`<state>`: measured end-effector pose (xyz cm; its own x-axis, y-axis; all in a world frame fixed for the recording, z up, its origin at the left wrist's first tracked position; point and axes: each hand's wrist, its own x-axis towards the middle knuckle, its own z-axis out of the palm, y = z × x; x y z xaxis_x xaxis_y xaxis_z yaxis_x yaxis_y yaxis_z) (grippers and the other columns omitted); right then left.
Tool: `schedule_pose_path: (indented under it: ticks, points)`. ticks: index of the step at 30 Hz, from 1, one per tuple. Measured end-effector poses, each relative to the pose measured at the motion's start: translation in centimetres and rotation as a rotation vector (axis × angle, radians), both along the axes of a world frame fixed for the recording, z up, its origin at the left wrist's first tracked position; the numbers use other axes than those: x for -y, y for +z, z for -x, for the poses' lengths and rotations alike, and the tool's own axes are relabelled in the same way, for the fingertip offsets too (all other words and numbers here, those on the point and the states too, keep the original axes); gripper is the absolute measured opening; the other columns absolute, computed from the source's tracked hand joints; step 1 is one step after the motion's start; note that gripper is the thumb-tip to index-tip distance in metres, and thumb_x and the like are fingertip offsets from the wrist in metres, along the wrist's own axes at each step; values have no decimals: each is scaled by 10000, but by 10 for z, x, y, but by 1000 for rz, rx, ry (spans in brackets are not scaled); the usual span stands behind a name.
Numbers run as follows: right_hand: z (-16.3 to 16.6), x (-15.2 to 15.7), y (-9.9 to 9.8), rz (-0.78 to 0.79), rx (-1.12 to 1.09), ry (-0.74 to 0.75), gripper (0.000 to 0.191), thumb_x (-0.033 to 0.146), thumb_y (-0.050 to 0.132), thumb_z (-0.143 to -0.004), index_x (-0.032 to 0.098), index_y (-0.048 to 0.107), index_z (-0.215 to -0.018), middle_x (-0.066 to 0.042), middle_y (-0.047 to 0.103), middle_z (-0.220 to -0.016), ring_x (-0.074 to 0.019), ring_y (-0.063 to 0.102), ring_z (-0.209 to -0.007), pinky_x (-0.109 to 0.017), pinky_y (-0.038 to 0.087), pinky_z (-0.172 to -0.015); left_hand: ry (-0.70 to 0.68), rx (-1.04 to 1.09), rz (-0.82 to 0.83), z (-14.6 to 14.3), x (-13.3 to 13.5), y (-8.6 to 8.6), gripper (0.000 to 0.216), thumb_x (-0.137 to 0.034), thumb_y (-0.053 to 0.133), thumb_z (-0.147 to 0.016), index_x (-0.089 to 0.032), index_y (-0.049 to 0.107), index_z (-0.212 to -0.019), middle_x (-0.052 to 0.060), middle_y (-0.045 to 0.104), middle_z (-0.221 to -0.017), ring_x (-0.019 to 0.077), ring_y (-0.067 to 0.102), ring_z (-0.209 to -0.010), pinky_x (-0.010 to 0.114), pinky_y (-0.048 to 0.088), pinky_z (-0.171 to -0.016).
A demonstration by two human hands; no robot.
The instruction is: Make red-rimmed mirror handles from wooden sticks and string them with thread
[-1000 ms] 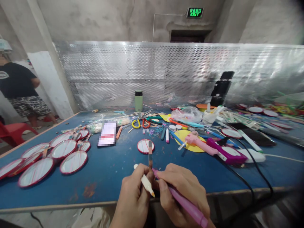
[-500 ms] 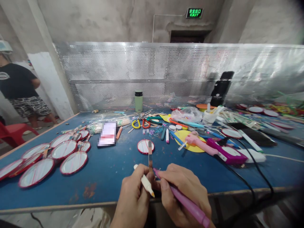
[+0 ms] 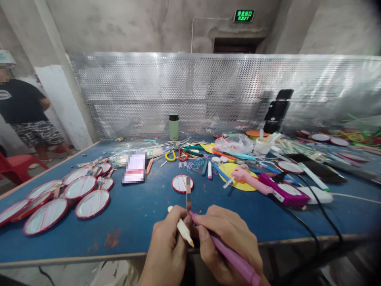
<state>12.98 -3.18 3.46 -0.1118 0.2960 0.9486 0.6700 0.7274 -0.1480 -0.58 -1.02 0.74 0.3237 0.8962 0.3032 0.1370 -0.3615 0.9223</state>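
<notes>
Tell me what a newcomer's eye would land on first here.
First, at the front edge of the blue table, the left hand gripping a narrow strip and a white marker, and the right hand holding a pink marker. Next, the heap of red-rimmed discs on the table's left. Then the glowing green exit sign, high up behind the table.

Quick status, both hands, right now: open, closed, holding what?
Left hand: closed, holding a cream marker and a flat striped stick.
Right hand: closed around a pink marker, its tip close to the stick.
</notes>
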Motion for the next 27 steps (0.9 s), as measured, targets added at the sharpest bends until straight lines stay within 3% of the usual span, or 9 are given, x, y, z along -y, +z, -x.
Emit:
schedule_pose_path:
  ticks: [27]
  points:
    - [-1,0,-3,-5,-27,-41,160,45,564,-771,159,647,-847,-13,671,-647,-145,662,-610,-251,520,-574,9,-34,8,0,1,1,339,-464,420,-950,-197,489,-752,-52,472,-630,100,377,-597,206,304,-562]
